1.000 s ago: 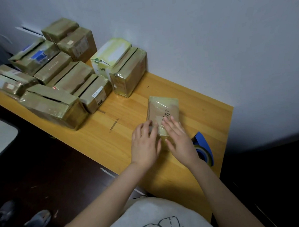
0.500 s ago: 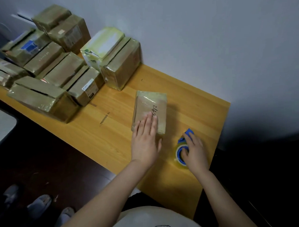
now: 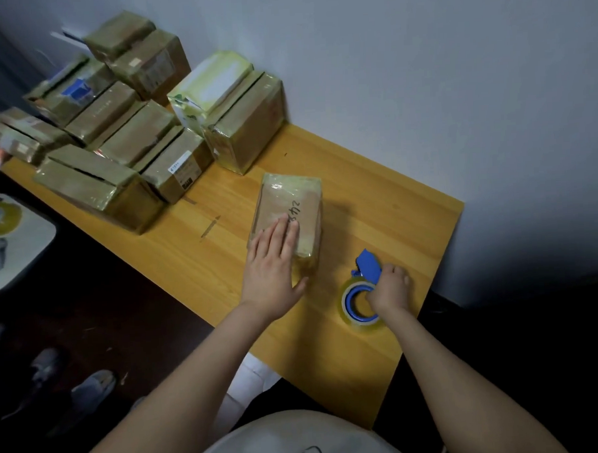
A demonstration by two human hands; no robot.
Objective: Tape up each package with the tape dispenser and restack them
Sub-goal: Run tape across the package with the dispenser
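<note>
A small brown package (image 3: 291,206) with handwriting on top and glossy tape over it lies flat in the middle of the wooden table (image 3: 392,201). My left hand (image 3: 275,265) rests flat on its near end, fingers straight. To the right lies a blue tape dispenser (image 3: 360,292) with a roll of clear tape. My right hand (image 3: 389,287) grips the dispenser at its handle, fingers curled round it. At the table's far left, several taped brown packages (image 3: 129,138) sit packed side by side and partly stacked.
A white wall runs along the table's far side. One pale, white-topped package (image 3: 212,83) leans against a brown box (image 3: 248,125) near the wall. Shoes (image 3: 92,389) and a dark floor lie left of the table. The table's right edge is near the dispenser.
My right hand left the package, moved right to the tape dispenser and closed its fingers round the handle. My left hand stayed flat on the package.
</note>
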